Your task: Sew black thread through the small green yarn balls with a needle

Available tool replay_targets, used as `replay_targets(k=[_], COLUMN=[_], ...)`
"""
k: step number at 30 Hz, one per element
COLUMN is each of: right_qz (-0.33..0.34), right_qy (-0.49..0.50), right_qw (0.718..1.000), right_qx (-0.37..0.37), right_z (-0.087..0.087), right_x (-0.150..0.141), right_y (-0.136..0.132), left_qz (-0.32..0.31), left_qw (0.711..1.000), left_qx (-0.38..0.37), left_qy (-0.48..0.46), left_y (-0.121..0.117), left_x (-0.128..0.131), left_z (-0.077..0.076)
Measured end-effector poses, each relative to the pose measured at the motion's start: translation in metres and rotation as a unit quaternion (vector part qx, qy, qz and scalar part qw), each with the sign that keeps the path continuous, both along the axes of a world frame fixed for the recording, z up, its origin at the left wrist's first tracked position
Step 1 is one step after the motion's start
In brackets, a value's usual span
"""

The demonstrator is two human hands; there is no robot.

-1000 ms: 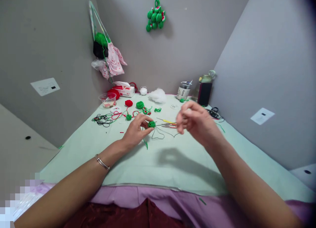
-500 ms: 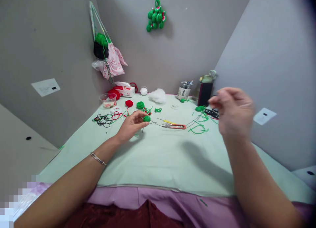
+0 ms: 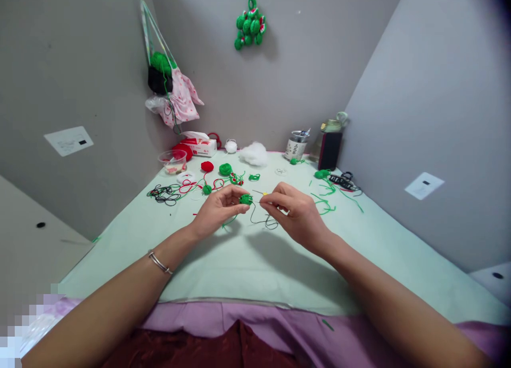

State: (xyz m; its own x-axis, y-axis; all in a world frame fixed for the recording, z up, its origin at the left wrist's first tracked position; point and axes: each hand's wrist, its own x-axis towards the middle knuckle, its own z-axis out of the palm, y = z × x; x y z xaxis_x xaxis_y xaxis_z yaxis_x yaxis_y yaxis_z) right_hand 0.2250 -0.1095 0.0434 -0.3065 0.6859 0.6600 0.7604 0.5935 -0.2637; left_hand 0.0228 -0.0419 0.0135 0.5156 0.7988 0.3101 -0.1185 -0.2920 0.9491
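My left hand (image 3: 219, 210) pinches a small green crocheted ball (image 3: 246, 199) between thumb and fingers, a little above the table. Black thread (image 3: 258, 220) runs from the ball and lies in loops below my right hand. The fingertips of my right hand (image 3: 293, 211) are pinched on a thin needle (image 3: 256, 201) that points at the ball's right side; whether its tip touches the ball is too fine to tell. Behind the right fingertips shows part of a yellow-handled hook (image 3: 265, 193). The orange-handled snips are hidden by that hand.
Green yarn ends (image 3: 325, 203) lie to the right, near a black strap-like item (image 3: 344, 182). At the back stand a pen tin (image 3: 296, 146), a dark phone (image 3: 331, 151), white stuffing (image 3: 254, 154) and a tissue pack (image 3: 204, 147). Tangled black cord (image 3: 163, 194) lies left.
My right hand swung out to the right and up, drawing the black thread, then came back beside the ball. The left hand shifted left with the ball and returned; the thread now lies slack.
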Motion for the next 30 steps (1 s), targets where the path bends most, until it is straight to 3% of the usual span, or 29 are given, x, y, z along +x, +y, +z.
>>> replay_targets(k=[20, 25, 30], right_qz=[-0.005, 0.019, 0.071], right_qy=[-0.059, 0.039, 0.213], right_qw=[0.998, 0.993, 0.951], right_qx=[-0.036, -0.112, -0.213], right_z=[-0.0019, -0.0039, -0.0069], right_x=[0.0003, -0.0016, -0.0050], right_y=[0.0003, 0.0039, 0.0085], left_qz=[0.028, 0.031, 0.003], left_qw=[0.999, 0.999, 0.998], left_qx=[0.000, -0.018, -0.057], left_qy=[0.029, 0.011, -0.027], left_y=[-0.0033, -0.0053, -0.0074], left_x=[0.0019, 0.0031, 0.0042], left_z=[0.0023, 0.0026, 0.0060])
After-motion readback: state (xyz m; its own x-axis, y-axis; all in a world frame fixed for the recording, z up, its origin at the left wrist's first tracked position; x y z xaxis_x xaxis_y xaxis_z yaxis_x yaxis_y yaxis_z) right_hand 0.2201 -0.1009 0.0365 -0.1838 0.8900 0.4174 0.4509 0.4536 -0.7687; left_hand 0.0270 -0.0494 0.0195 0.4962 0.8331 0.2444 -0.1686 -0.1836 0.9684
